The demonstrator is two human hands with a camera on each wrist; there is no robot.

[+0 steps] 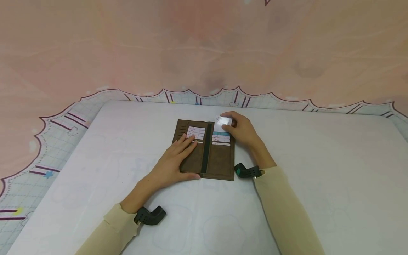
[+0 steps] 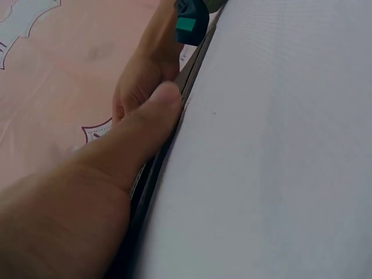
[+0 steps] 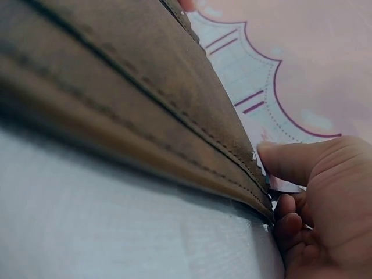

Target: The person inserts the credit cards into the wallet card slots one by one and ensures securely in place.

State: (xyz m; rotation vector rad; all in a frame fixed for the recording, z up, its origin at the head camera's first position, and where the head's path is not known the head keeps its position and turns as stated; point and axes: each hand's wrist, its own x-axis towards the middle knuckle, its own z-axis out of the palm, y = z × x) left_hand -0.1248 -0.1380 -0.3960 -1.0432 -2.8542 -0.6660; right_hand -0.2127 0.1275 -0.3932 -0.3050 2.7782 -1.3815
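An opened brown wallet (image 1: 220, 161) lies flat on the white table, a dark strap (image 1: 206, 148) running down its middle. Several white cards (image 1: 196, 131) sit in slots on its left half, and more cards (image 1: 221, 139) fill the right half's slots. My right hand (image 1: 243, 130) pinches a white card (image 1: 220, 124) that sticks up at the top of the right half; the right wrist view shows the thumb (image 3: 290, 160) at the wallet's far edge. My left hand (image 1: 173, 161) lies with spread fingers on the wallet's left half, its thumb along the near edge.
The white table (image 1: 302, 184) spreads around the wallet on every side. Beyond its far edge hangs a pinkish cloth (image 1: 204, 46) with a scalloped, checked border. Black wrist cameras (image 1: 151, 216) are strapped at both cuffs.
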